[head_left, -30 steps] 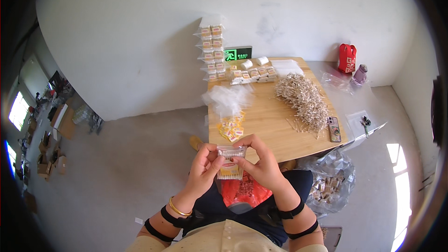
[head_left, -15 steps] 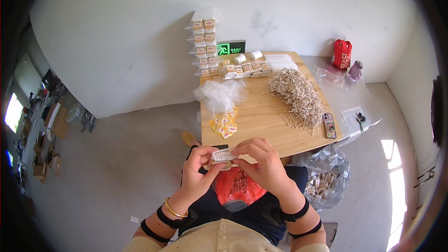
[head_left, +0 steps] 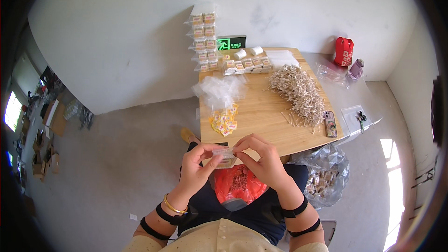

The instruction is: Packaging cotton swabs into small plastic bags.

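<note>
Between my two hands, over the table's front edge, is a small clear pack of cotton swabs (head_left: 225, 159). My left hand (head_left: 193, 164) grips its left side, thumb in front and fingers behind. The fingertips of my right hand (head_left: 262, 161) pinch the pack's upper right corner. Below them, a red plastic bag (head_left: 221, 187) with loose swabs inside rests in my lap. Beyond my hands, small yellow and white label cards (head_left: 224, 122) lie in a heap on the wooden table (head_left: 256, 121). Clear plastic bags (head_left: 219, 88) are piled just behind them.
A large heap of loose cotton swabs (head_left: 298, 95) covers the table's right part. Filled packs (head_left: 247, 65) line the back, beside a tall stack of packs (head_left: 204, 42). A phone (head_left: 330, 124) lies at the right edge. A grey plastic bag (head_left: 338, 170) of packs stands below.
The pack has tilted, so its flat face now shows instead of the row of swab tips. My right fingers have shifted to its upper corner.
</note>
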### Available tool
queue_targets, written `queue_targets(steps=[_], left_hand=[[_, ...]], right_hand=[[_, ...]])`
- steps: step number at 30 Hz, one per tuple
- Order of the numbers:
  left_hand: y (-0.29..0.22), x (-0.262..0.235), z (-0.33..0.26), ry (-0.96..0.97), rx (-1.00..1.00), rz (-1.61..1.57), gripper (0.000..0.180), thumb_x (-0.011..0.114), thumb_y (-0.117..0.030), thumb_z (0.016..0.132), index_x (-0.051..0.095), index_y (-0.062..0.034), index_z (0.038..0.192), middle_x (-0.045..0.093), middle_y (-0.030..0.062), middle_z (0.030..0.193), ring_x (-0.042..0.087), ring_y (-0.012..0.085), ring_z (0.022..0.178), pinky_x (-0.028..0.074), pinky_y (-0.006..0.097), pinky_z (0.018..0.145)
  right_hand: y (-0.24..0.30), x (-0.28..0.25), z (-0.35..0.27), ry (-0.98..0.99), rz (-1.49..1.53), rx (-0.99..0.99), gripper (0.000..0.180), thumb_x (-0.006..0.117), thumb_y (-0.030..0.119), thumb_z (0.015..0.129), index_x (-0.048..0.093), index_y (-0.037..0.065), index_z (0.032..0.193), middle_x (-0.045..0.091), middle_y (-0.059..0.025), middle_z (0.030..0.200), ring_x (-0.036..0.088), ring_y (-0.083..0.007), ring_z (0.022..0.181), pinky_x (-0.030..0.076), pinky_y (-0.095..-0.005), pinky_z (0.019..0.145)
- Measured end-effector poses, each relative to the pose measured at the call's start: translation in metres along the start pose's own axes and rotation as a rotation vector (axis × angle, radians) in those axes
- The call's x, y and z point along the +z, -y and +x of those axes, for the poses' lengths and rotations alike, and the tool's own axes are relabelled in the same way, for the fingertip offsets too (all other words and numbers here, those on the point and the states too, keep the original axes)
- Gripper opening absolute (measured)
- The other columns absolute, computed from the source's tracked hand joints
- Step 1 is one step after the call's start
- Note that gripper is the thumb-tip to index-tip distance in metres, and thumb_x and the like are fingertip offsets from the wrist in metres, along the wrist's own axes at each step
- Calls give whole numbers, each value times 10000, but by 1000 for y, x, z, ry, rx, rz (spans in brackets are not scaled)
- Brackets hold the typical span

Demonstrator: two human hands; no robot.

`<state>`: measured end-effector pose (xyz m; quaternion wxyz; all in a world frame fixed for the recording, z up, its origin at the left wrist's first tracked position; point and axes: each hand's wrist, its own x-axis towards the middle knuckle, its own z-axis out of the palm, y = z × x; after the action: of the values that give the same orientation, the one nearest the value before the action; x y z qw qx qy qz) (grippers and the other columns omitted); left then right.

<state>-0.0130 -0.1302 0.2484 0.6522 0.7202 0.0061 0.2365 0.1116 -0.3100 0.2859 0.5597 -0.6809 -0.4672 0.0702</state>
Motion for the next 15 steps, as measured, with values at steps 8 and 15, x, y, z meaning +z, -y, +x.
queue_targets(steps=[8,15], left_hand=[[22,-4,10,-37,-120,-183,163,675,-79,1012,667,45,1118,753,142,1116,721,156,1036,575,288,934],[53,-14,15,-60,-162,-222,152,687,-76,1003,702,45,1092,758,108,1097,715,129,1003,569,263,908]], right_hand=[[-42,22,-1,-25,231,240,107,718,1,938,698,-22,1041,721,-72,1039,671,-154,1008,522,-311,947],[-79,35,3,-70,270,256,65,701,20,958,723,-18,1005,738,-76,980,686,-168,961,527,-308,905]])
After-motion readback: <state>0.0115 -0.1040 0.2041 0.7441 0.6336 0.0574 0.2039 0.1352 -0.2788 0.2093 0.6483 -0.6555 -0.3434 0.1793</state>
